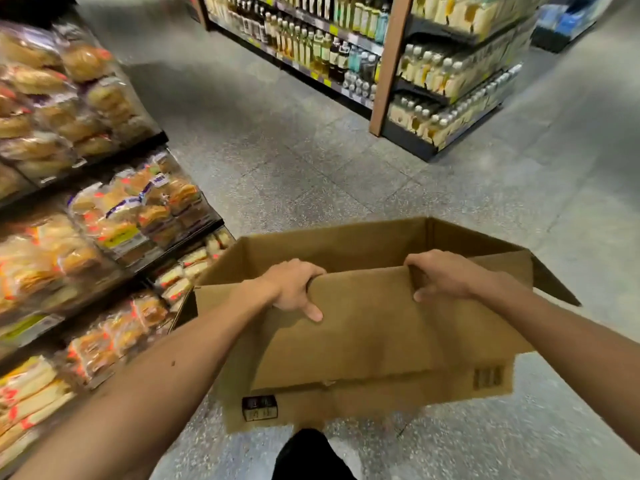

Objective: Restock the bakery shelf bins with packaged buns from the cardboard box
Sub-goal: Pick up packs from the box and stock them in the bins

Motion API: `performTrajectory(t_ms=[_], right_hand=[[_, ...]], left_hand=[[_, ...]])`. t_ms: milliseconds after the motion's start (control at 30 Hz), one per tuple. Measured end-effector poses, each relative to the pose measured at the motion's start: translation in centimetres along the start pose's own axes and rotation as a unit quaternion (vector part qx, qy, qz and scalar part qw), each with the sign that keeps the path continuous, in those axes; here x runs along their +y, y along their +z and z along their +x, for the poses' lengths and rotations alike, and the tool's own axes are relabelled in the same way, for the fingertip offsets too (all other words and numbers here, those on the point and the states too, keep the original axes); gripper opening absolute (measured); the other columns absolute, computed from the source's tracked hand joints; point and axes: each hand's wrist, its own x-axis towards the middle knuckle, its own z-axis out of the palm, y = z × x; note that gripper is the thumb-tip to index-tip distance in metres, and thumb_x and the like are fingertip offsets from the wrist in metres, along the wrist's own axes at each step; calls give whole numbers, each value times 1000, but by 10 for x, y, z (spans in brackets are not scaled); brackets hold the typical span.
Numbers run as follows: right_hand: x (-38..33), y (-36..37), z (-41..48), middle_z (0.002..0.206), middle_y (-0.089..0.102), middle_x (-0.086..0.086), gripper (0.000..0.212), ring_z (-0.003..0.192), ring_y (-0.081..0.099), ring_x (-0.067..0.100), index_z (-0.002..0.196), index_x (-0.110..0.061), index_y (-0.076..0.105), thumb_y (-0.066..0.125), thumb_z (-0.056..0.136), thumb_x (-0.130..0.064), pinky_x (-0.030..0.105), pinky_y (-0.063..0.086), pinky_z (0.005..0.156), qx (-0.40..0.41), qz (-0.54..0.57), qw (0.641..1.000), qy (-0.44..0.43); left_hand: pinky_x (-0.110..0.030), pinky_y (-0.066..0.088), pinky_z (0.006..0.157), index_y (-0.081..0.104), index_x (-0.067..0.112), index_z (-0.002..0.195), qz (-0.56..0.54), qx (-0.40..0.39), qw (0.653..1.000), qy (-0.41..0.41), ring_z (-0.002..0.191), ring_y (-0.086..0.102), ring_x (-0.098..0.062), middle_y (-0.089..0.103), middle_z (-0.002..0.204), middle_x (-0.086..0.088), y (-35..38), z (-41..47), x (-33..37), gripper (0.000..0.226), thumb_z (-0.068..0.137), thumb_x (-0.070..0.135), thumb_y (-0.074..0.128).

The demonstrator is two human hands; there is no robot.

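A brown cardboard box (367, 341) hangs in front of me above the floor, its flaps open. My left hand (294, 289) grips the top edge of its near wall, fingers hooked inside and thumb outside. My right hand (440, 275) grips the same edge further right. The inside of the box is mostly hidden by the near wall; no buns show in it. Packaged buns (86, 60) fill the tiered bakery shelf bins (162, 136) along the left side.
Grey speckled floor (277, 150) stretches ahead. A shelving unit of bottles (322, 46) stands at the back, with a wooden end post (388, 64). My dark trouser leg (308, 455) shows below the box. More bread packs (34, 393) sit on the lowest left tier.
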Motion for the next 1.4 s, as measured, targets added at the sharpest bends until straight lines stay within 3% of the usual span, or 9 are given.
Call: performTrajectory(t_ms=[200,300,367,567,667,833,967,1133,1400], right_hand=[[69,5,145,120,62,5,34,109,61,27,124,-20,53,65,92,-20,35,48,81,-32,11,996,81],[117,12,207,113,64,4,22,105,61,25,110,-22,53,63,92,-13,33,46,77,-42,22,993,105],[150,13,245,107,63,2,19,104,61,24,106,-24,53,62,94,-12,32,47,76,-54,16,993,104],[266,-29,342,114,61,11,36,108,57,32,124,-21,58,68,91,-19,43,51,84,-103,-13,990,95],[308,-51,380,119,62,12,37,112,55,33,125,-19,59,70,90,-16,39,47,80,-101,-36,990,95],[334,-62,440,123,64,8,38,115,57,30,129,-23,57,67,92,-24,39,46,87,-98,-90,989,57],[332,-19,471,122,65,1,32,114,59,24,125,-25,57,63,94,-32,41,42,92,-72,-102,992,19],[317,93,495,117,64,1,24,109,58,20,117,-20,54,57,98,-33,40,46,94,-95,-34,993,53],[251,259,538,120,63,0,31,111,58,20,126,-18,53,60,97,-27,36,51,93,-131,31,990,50]], left_hand=[[-39,46,89,57,33,119,16,-37,999,32,113,59,-26,65,122,1,-34,166,-44,56,73,56,79],[-38,45,94,52,28,134,-5,-61,996,68,117,56,-24,60,128,0,-30,240,-42,62,81,54,73],[-34,43,89,54,23,131,-22,-66,994,82,116,56,-25,60,127,-1,-28,286,-36,59,83,52,73],[-42,49,96,57,20,124,-114,-78,987,76,110,58,-23,61,122,-2,-53,405,-10,51,85,49,72],[-42,49,93,59,22,120,-142,-81,985,60,108,59,-23,63,117,1,-72,457,-6,50,82,49,76],[-40,45,97,52,24,137,-124,-70,990,4,120,56,-23,60,131,2,-84,536,-33,62,84,48,74],[-43,48,94,49,28,141,-45,-76,995,-48,117,59,-28,62,129,-3,-55,584,-72,66,83,48,75],[-39,51,86,53,27,134,66,-82,993,-48,104,65,-27,68,115,-6,9,616,-104,43,94,38,65],[-38,51,82,59,20,117,160,-166,969,-86,101,65,-29,65,109,-8,124,638,-184,26,97,5,50]])
